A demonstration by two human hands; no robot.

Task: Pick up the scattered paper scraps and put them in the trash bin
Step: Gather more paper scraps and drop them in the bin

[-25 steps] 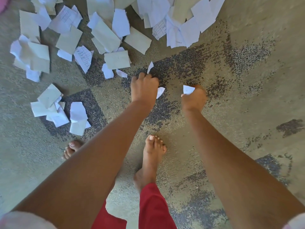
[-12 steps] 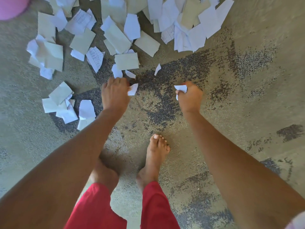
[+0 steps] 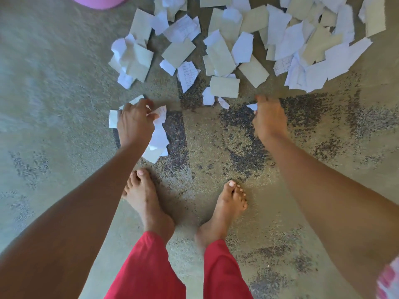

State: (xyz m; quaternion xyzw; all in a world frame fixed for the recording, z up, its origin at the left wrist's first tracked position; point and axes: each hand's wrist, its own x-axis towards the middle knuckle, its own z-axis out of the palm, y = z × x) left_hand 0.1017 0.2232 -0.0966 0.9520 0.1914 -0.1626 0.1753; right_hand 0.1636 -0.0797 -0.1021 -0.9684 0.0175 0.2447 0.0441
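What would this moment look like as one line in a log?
left hand: grabbing small scrap pile | right hand: holding white scrap | big paper heap: on floor

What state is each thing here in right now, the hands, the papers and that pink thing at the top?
Left hand: fingers curled onto a small cluster of scraps on the floor.
Right hand: closed on a white scrap.
Big paper pile: still scattered flat on the floor, not yet gathered.
Pink container: only its edge shows; cannot tell if it holds anything.
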